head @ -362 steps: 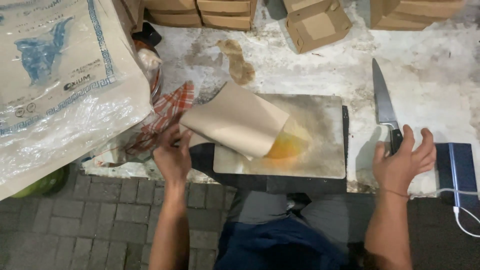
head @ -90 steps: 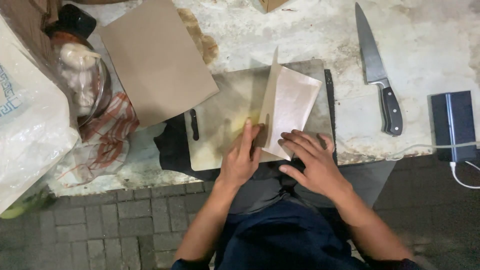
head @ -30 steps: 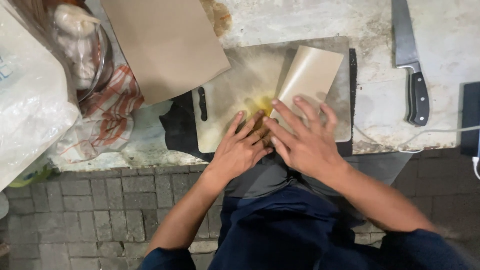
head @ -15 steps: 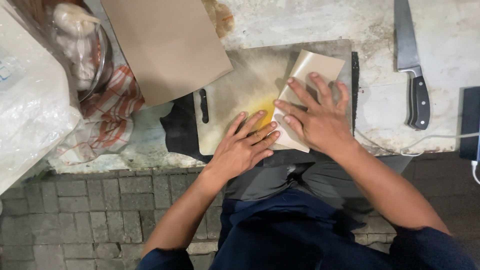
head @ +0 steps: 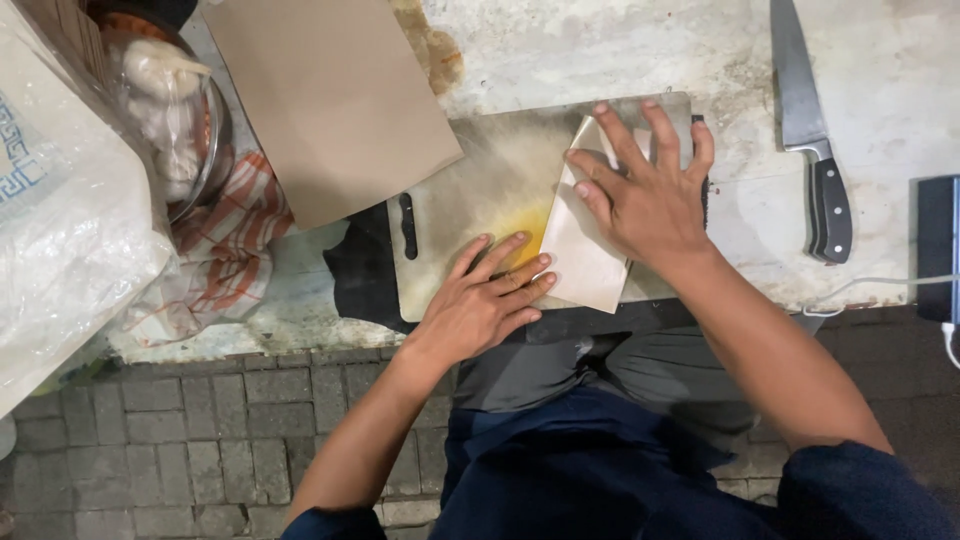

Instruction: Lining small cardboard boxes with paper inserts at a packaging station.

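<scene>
While the counter (head: 560, 50) fills most of the view, stained and pale, our work sits at its near edge on the board (head: 470, 200). At nine o'clock a big plastic sack (head: 60, 220) bulges in, with a bowl (head: 205, 130) of pale lumps and a striped cloth (head: 235, 240) just beside it. At eleven o'clock a loose brown sheet (head: 330, 100) lies flat, its corner over the board's edge. At three o'clock the knife (head: 815, 140) lies apart from the board, blade pointing to twelve, and a dark device (head: 935, 245) with a white cable rests at the far right edge.

The paper packet (head: 585, 240) lies on the right half of the board, next to a yellow smear (head: 520, 225). A second ago its upper flap stood up off the board; half a second ago our right hand was coming down on it; now the flap is folded flat. We judge that fold made, with the packet's left edge not yet closed.

Our right hand (head: 650, 195) is spread open, palm down, fingers fanned toward twelve, pressing the packet's upper part and gripping nothing. Our left hand (head: 480, 305), at seven o'clock from it, lies flat and open on the board over the smear, fingertips (head: 540, 280) touching the packet's left edge.
</scene>
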